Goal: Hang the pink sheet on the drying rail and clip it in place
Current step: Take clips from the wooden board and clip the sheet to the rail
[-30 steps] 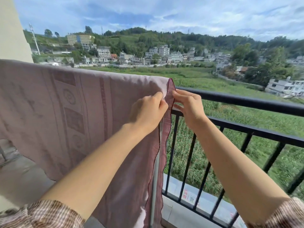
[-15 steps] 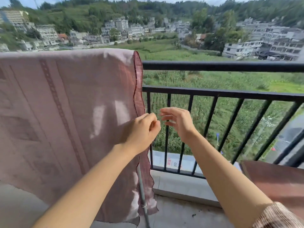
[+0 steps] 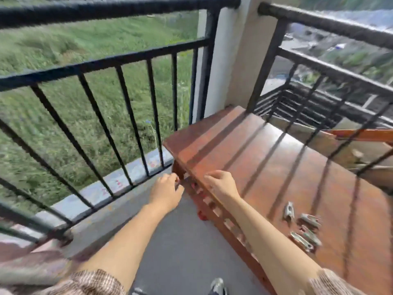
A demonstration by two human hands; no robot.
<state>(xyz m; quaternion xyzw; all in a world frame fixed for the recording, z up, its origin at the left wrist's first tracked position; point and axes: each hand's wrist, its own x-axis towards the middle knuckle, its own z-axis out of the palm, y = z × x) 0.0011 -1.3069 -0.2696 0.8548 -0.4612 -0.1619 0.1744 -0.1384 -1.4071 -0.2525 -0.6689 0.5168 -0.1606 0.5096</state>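
Observation:
Only a blurred corner of the pink sheet (image 3: 25, 267) shows at the bottom left, hanging below the black rail (image 3: 119, 8). Several metal clips (image 3: 303, 225) lie on the red-brown wooden table (image 3: 265, 158) at the right. My left hand (image 3: 167, 193) hovers over the floor by the table's near corner, fingers loosely curled and empty. My right hand (image 3: 222, 184) is over the table's left edge, fingers bent and apart, holding nothing. Both hands are well short of the clips.
Black balcony railings (image 3: 131, 124) run along the left and the back right, meeting at a white pillar (image 3: 236, 60). The grey floor (image 3: 180, 241) lies between railing and table. A shoe tip (image 3: 218, 286) shows at the bottom. Grass lies beyond the bars.
My view has swung right and down, away from the sheet to the table. Both hands have let go of the sheet's edge and dropped toward the table corner.

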